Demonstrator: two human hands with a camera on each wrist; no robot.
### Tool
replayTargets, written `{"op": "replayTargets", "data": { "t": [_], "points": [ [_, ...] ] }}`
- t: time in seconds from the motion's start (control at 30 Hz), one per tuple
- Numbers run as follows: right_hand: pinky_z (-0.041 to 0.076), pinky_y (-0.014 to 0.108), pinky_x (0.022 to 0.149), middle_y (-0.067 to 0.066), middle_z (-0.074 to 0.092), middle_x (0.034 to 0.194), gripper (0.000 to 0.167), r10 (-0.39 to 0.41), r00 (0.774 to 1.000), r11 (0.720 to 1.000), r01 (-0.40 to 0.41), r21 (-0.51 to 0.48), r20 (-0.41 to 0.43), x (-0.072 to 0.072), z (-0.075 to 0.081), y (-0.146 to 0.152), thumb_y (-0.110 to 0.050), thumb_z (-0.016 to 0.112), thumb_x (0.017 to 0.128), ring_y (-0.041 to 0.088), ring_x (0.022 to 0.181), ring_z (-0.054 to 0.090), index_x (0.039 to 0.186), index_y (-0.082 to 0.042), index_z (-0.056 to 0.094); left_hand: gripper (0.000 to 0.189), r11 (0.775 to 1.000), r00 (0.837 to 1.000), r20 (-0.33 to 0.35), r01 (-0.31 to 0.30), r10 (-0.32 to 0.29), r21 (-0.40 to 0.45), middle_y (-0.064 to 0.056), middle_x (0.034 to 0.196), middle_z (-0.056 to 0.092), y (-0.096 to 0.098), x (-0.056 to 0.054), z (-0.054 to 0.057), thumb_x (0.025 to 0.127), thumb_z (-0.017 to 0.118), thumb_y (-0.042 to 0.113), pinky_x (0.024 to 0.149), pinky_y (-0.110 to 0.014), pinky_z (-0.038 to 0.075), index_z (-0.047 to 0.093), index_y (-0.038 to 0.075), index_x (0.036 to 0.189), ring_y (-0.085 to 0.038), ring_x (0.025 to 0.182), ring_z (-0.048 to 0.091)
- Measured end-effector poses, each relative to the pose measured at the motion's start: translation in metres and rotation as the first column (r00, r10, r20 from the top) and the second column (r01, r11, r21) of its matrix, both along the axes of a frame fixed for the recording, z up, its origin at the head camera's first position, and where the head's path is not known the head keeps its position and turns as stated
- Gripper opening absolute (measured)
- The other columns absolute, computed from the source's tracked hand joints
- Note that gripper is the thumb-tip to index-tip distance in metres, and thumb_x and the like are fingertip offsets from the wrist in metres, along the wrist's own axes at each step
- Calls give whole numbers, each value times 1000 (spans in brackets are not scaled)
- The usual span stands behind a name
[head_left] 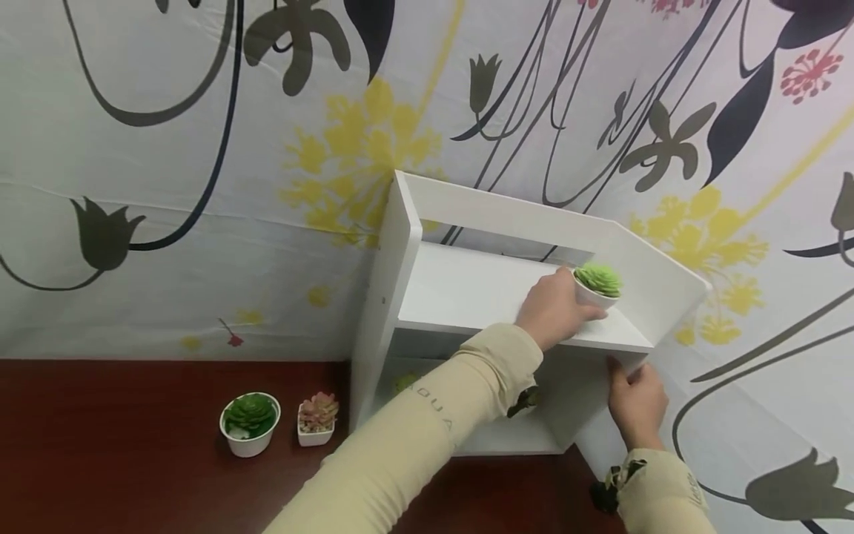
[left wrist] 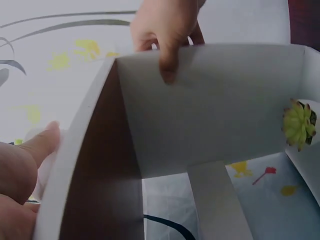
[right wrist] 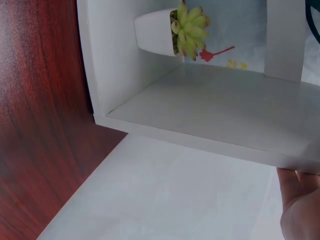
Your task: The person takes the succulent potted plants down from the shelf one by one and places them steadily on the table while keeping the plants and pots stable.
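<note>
My left hand (head_left: 557, 308) pinches the white pot of a bright green artificial succulent (head_left: 598, 279) at the right end of the white shelf unit's (head_left: 467, 278) upper board. Whether the pot's base touches the board cannot be told. Below it, my right hand (head_left: 637, 404) grips the front edge of the unit's right side panel. In the left wrist view, that hand's thumb (left wrist: 169, 67) lies on the panel's inner face, its other fingers partly hidden behind. A yellow-green succulent in a white pot (right wrist: 157, 32) sits in the lower compartment, mostly hidden by my left sleeve in the head view.
On the dark red-brown tabletop (head_left: 120, 445), left of the unit, stand a dark green succulent in a round white pot (head_left: 250, 424) and a pinkish succulent in a square white pot (head_left: 316, 420). A flower-patterned cloth (head_left: 200, 297) hangs behind.
</note>
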State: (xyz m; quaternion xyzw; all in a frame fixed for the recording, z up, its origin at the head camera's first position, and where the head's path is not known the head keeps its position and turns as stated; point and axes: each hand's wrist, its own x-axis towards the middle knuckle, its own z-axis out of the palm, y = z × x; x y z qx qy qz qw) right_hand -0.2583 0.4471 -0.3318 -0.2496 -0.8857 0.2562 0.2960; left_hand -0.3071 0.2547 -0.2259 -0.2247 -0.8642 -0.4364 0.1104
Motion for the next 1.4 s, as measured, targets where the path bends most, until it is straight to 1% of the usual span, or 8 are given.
{"op": "replayTargets", "data": {
  "t": [0.27,0.53,0.7,0.87,0.93,1.07,1.23,1.4],
  "points": [
    [45,57,79,37,65,112,49,14,999,1000,-13,28,-31,0,-3,4,-39,52,104,51,103,61,113,8,58,51,995,996,11,87,-88,46,4,98,72,-23,15,-7,81,83,48,59,-16,44,64,13,114,-4,71,58],
    [40,46,65,34,65,95,42,21,998,997,-16,80,-60,-2,-4,7,-37,51,103,49,89,60,97,5,56,64,960,972,-93,229,-216,164,7,117,72,-61,44,-22,75,88,45,74,-9,47,62,16,126,3,94,62],
    [40,41,61,34,66,96,37,29,998,997,-25,79,-50,-1,-4,5,-30,50,102,48,87,62,100,6,57,70,936,956,-97,292,-278,194,5,124,71,-90,70,-39,74,89,44,86,-10,50,60,16,132,2,108,64],
    [40,40,59,36,65,99,44,17,999,998,-14,68,-40,0,-4,4,-36,51,103,49,90,62,105,8,57,72,918,939,-55,344,-340,197,4,129,68,-127,92,-64,76,89,37,95,-16,52,56,17,137,-1,117,63],
    [38,37,56,36,65,99,47,14,999,998,-12,60,-35,0,-5,4,-39,51,104,48,89,62,105,8,56,73,927,945,-35,326,-325,187,5,129,68,-144,99,-75,75,91,36,96,-20,53,57,19,137,-4,117,64],
    [36,32,54,34,65,98,47,27,999,998,-25,56,-35,-3,-5,3,-39,51,104,46,88,62,105,8,57,74,966,975,-18,222,-222,129,7,126,70,-178,109,-98,69,93,38,98,-32,55,61,22,134,-10,115,66],
    [38,30,52,36,66,103,48,31,999,999,-31,38,-22,-2,-6,5,-40,52,104,45,88,64,110,8,57,73,986,994,27,105,-110,127,12,120,72,-227,118,-130,68,93,42,97,-38,56,62,24,132,-8,112,67],
    [36,29,49,36,66,100,46,28,999,997,-26,67,-34,-2,-7,9,-38,53,103,43,80,63,108,8,57,74,972,980,200,-46,-1,229,4,122,71,-277,120,-155,65,95,42,90,-27,58,62,25,128,-14,111,70]
  ]
}}
